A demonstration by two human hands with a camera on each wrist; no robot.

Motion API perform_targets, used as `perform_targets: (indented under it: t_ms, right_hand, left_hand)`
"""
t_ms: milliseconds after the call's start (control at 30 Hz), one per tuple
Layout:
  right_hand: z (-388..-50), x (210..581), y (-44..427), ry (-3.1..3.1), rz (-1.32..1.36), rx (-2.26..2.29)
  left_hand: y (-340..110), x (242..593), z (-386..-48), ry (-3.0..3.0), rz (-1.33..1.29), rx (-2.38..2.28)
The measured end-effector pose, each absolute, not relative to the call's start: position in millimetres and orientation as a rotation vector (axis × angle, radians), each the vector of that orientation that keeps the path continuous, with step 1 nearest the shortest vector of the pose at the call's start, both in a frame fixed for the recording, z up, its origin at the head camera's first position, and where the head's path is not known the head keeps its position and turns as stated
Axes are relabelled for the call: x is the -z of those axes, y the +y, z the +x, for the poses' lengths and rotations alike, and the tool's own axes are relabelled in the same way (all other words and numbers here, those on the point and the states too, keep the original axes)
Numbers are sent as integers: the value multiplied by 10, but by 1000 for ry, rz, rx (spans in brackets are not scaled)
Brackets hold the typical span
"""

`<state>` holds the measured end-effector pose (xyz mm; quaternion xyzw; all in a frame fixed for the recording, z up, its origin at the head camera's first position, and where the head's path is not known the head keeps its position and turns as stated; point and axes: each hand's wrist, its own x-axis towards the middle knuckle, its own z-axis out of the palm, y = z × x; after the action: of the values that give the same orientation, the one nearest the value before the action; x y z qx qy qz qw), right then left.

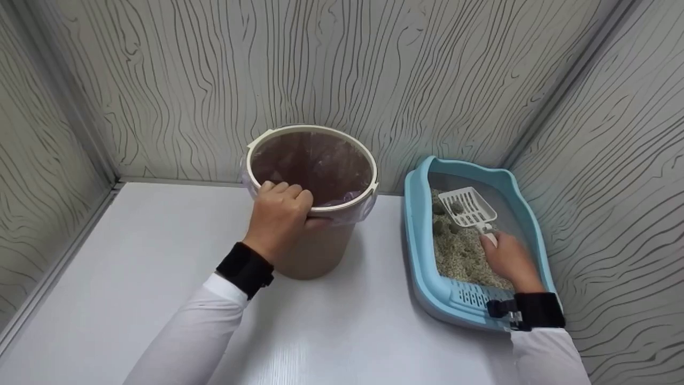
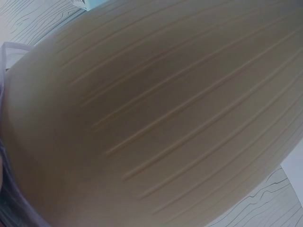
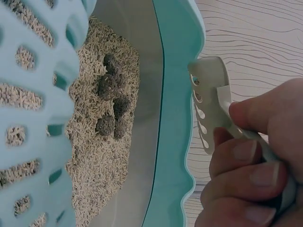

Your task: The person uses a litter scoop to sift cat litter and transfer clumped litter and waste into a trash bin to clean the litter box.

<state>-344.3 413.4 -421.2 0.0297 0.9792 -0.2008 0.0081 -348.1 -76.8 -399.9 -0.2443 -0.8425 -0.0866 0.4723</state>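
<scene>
My left hand (image 1: pixel 280 219) grips the front rim of a tan bin (image 1: pixel 315 251) lined with a clear purplish bag (image 1: pixel 359 208). The bin's ribbed side (image 2: pixel 165 109) fills the left wrist view. At the right, my right hand (image 1: pixel 510 259) holds a white slotted scoop (image 1: pixel 470 207) by its handle, above a blue litter tray (image 1: pixel 419 256). One dark clump (image 1: pixel 457 207) shows at the scoop's head. In the right wrist view, my right hand (image 3: pixel 255 165) has its fingers curled round the scoop's handle, and several dark clumps (image 3: pixel 108 86) lie on the pale litter (image 3: pixel 99 179).
A white table (image 1: pixel 160 256) carries the bin and the tray. Wood-patterned panels (image 1: pixel 320 64) stand behind and on both sides, close to the tray's right edge. A perforated blue ledge (image 1: pixel 475 294) spans the tray's front.
</scene>
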Motion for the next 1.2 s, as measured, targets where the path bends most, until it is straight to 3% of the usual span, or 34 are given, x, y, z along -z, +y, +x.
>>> perform_targets:
  t_ms: [633,967,1200]
  right_hand:
    - [-3366,4137,4103,3065,85,717]
    - [-3274,3428,3781,3172,26,728]
    - [-3265,2866,3075,3258,-242,767]
  left_hand:
    - [-758,4000,-3462,-2088,-586,207]
    - [-771,4006,-3465,-2075,-598,224]
    - [-762,3983,-3470,-2049,-602,227]
